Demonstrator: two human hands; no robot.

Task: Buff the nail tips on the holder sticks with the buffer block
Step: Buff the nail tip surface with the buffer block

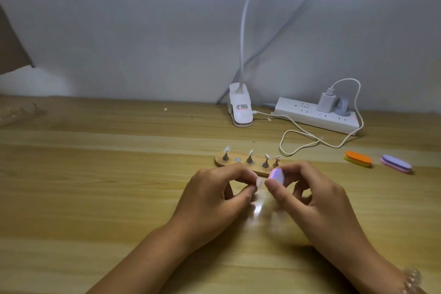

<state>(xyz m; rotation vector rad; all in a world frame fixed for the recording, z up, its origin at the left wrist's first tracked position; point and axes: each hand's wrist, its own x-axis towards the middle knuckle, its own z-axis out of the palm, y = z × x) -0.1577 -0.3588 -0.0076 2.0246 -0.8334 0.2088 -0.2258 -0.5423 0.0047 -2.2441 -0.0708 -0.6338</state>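
The left hand (pixel 220 188) is pinching a pale translucent nail tip (pixel 259 182); the right hand (pixel 307 190) is gripping a pink-and-lilac buffer block (pixel 276 175) against it.

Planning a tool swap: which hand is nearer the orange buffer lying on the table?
Right. The right hand, gripping a pink buffer block, sits left of the orange buffer; the left hand, pinching a nail tip, is farther left.
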